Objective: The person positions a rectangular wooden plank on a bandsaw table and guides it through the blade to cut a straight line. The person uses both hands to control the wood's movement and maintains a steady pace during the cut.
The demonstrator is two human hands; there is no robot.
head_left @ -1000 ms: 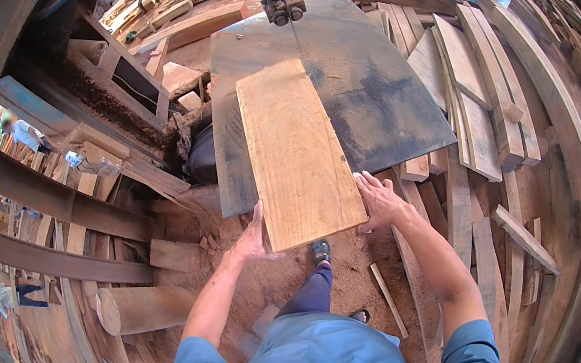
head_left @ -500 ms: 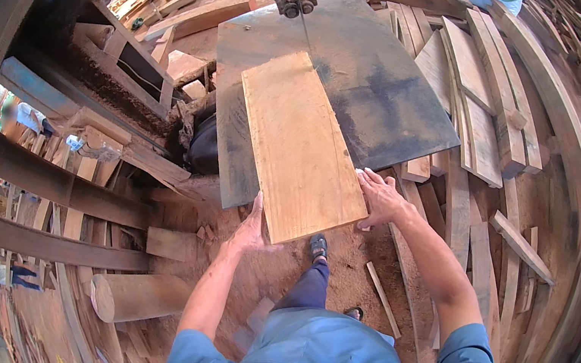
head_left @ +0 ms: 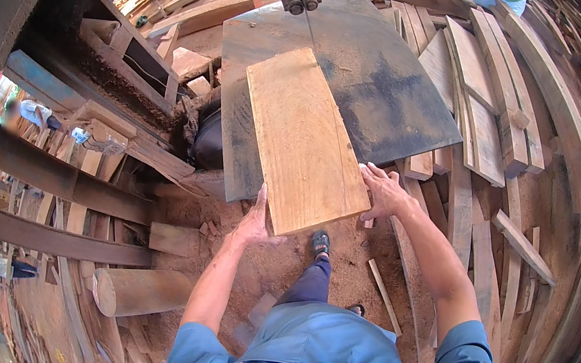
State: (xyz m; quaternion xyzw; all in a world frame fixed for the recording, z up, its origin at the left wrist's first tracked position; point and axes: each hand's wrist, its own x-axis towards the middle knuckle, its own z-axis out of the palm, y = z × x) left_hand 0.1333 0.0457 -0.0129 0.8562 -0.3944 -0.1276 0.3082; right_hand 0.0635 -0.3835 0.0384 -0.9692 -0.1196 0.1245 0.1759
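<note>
A thick wooden board lies on a dark metal saw table, its near end jutting past the table's edge. At its far end a thin upright band saw blade runs down from the blade guide and meets the wood near the far right corner. My left hand grips the board's near left edge, thumb up along the side. My right hand holds the right edge close to the near corner, fingers over the side. The undersides of both hands are hidden.
Stacked planks lie to the right of the table. A round log sits on the dusty floor at lower left, near rusty beams. The saw's frame rises at left. Two people stand far off at left.
The board and both hands have shifted very slightly in view, along with the table and surroundings. Both hands keep their hold on the board.
</note>
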